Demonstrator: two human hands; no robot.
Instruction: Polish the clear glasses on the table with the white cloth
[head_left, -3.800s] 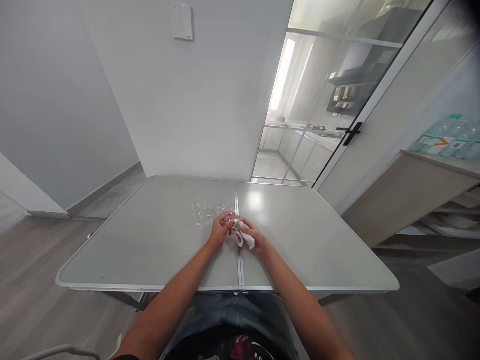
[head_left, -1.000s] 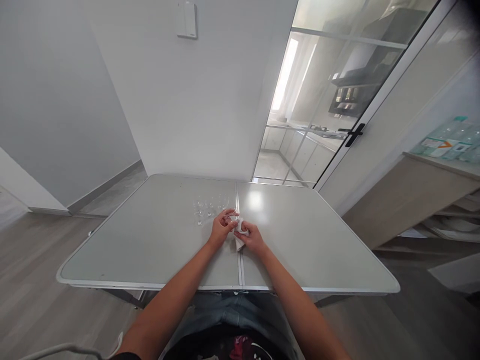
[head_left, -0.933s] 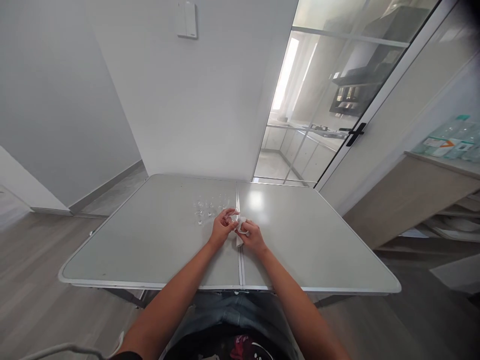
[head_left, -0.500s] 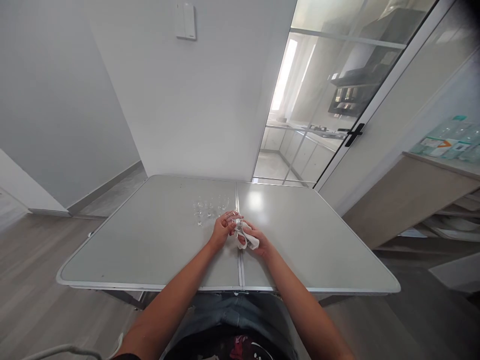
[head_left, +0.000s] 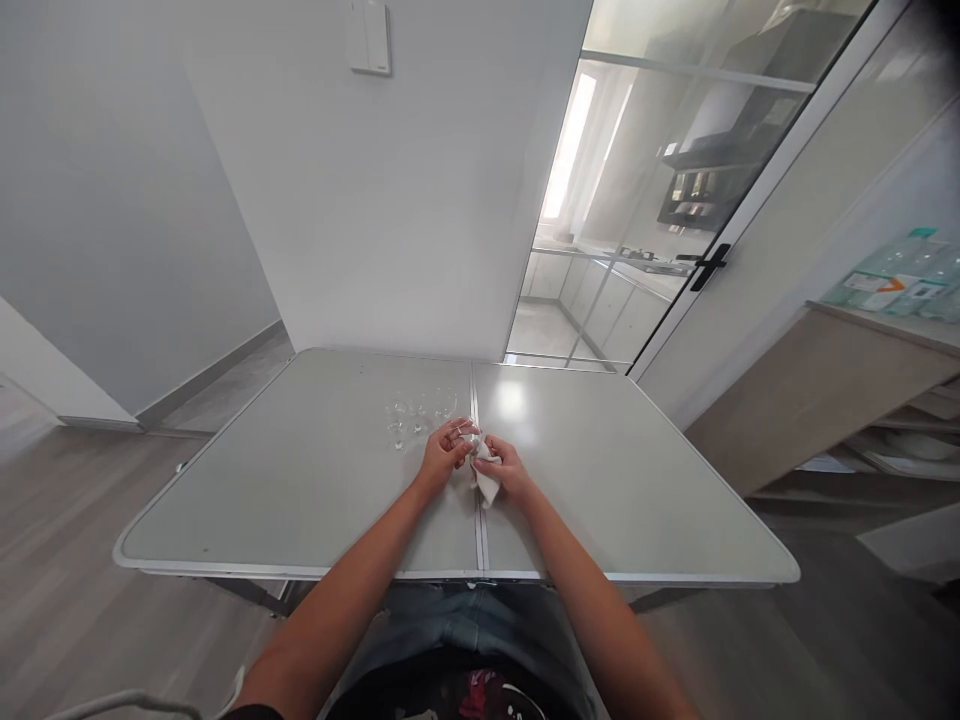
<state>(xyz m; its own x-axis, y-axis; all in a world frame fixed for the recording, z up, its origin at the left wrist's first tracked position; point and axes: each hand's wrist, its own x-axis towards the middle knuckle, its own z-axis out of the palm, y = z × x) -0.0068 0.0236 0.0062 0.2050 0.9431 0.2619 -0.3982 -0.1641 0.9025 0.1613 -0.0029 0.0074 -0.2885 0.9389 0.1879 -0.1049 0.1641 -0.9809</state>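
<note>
Your left hand (head_left: 444,447) has its grip curled around a clear, see-through, rounded vessel (head_left: 469,428); your right hand (head_left: 507,466), just beside it, has its grip closed on a soft, white, crumpled cloth (head_left: 487,488). Support the vessel lightly and work the cloth gently against it, without squeezing the thin wall. Your fingers hide much of the vessel, and whether it is glass or plastic is hard to tell. Beyond your left grip, small, clear, transparent pieces (head_left: 418,428) blur into the pale grey, metal-edged table (head_left: 637,500); their count is uncertain.
</note>
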